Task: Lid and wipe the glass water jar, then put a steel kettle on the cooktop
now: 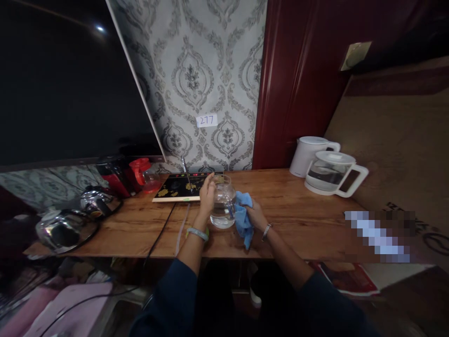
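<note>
Steady the glass jug [223, 202] with cupped left hand [207, 193]; press the blue cloth [242, 219], gripped in right hand [255, 214], firmly around its wall.

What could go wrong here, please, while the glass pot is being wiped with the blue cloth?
1. The glass pot looks round and smooth, steadied only by the left hand; it could slip as the right hand presses the blue cloth against it.
2. It stands near the black tea tray; a push might knock it into that.
3. It seems to hold water, which might spill onto the wooden table.
</note>
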`<state>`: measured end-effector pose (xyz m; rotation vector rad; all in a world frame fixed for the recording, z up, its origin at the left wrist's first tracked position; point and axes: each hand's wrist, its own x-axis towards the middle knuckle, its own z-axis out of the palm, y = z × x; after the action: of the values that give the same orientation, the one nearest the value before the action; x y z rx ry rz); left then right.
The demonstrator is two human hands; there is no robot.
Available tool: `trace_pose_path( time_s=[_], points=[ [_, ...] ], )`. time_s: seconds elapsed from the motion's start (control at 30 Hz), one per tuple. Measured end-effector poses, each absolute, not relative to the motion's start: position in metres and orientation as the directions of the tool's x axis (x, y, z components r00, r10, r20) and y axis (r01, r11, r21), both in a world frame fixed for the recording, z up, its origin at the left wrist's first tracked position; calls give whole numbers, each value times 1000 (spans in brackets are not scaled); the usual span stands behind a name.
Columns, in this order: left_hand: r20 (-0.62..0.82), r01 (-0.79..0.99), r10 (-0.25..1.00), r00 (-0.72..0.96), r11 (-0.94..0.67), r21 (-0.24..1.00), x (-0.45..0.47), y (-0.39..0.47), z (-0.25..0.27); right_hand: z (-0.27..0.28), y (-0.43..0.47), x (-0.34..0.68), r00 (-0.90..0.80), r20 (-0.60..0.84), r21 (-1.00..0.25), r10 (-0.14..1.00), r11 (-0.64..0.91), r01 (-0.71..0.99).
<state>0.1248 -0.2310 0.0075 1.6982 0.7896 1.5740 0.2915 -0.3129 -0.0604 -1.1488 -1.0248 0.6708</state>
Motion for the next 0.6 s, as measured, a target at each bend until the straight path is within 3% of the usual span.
trace_pose_path(
  time_s=[0.1,0.23,0.3,0.47,0.6],
  points=[
    [550,-74,823,141,-545,835,124,-226,8,-33,-315,304,477,217,-963,852,267,-39],
    [511,-121,841,177,-496,860,126,-221,7,18,-298,311,487,285,-912,825,390,-128],
    [499,-141,849,173,-480,866,127,-221,8,38,-285,308,404,305,-907,862,393,-153],
    [533,-113,831,161,-521,846,126,-224,9,51,-257,291,57,159,-962,986,168,-215],
    [550,-60,828,113,-547,835,127,-226,8,40,-246,290,110,147,-969,983,165,-182]
  ],
)
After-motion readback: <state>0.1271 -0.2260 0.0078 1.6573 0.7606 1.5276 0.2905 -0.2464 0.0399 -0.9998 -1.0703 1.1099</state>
